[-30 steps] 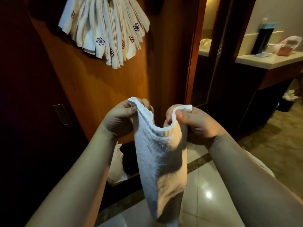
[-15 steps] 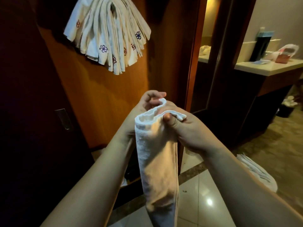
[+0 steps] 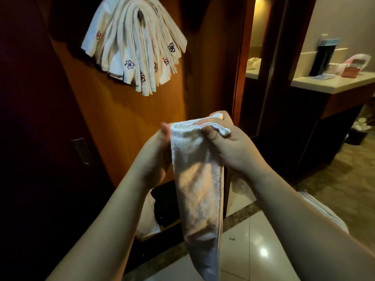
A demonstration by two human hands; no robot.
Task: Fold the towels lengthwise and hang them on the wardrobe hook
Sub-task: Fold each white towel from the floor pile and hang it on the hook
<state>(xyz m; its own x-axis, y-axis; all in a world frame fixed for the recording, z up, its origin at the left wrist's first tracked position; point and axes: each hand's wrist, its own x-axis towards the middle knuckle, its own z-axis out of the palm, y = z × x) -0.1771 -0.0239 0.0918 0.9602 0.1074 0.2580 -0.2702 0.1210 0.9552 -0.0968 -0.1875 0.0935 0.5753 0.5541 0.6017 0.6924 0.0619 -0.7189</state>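
A white towel (image 3: 198,191) hangs folded lengthwise in front of me, its top edge held at chest height. My left hand (image 3: 156,159) grips the left side of that top edge. My right hand (image 3: 229,147) pinches the right side, thumb on the near face, with a small corner sticking out past the thumb. High on the orange wardrobe door (image 3: 121,122), several folded white towels (image 3: 134,51) with small embroidered flowers hang fanned out from a dark hook (image 3: 140,14). The hook sits up and left of my hands.
A dark door with a metal handle (image 3: 81,151) stands at the left. White cloth (image 3: 148,220) lies low inside the wardrobe, and more towels (image 3: 322,213) lie under my right forearm. A counter (image 3: 332,86) with a red-and-white bag stands at the right; shiny tiles cover the floor.
My hands came together, closing the towel's top edge from a spread loop into a narrow lengthwise fold. The view tilted up, so the hung towels and hook sit lower in frame.
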